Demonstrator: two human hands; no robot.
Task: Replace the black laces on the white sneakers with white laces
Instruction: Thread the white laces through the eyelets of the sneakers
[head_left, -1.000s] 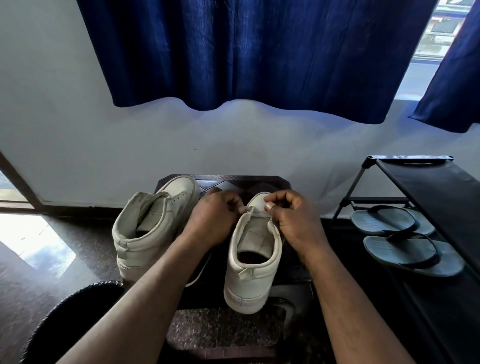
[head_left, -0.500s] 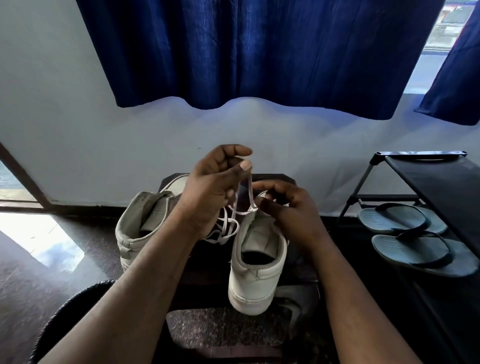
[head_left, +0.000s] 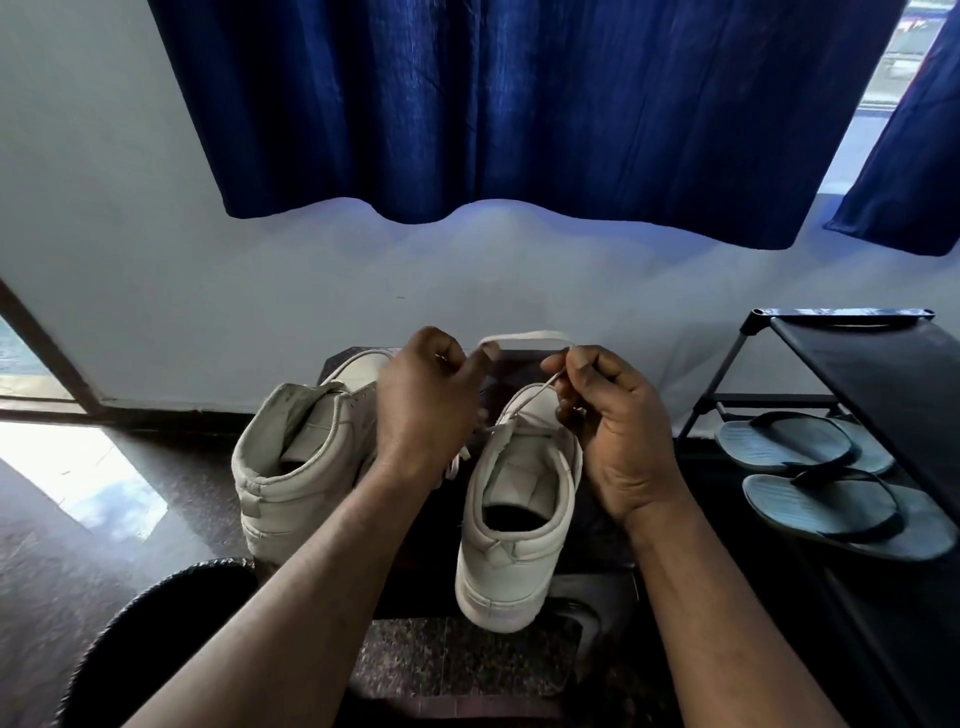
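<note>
- Far left, sunlight glares off the polished floor (head_left: 78, 467). This side has the most open room.
- Near the left forearm sits a black round thing (head_left: 150, 629). What it is I cannot tell.
- The left sneaker (head_left: 291, 467) stands on a low dark stand (head_left: 517, 371), heel toward the person and leaning a little left. It is off-white and creased, and I see no lace through its eyelets.
- The left hand (head_left: 426, 410) hovers between the two shoes, thumb and fingers closed on one end of the white lace (head_left: 524, 336). Loose loops of it hang beneath the palm.
- The lace is flat and pale. It arches from hand to hand above the toe, close under the hem of the blue curtain (head_left: 519, 104).
- The right sneaker (head_left: 519, 561) stands upright just beside the other, heel at the stand's near side.
- The right hand (head_left: 618, 431) pinches the lace too. A taut strand runs from it down to the shoe's front eyelets.
- A black shoe rack (head_left: 857, 374) crowds the right side, near that elbow, with grey flip-flops (head_left: 800, 447) on its lower shelf.
</note>
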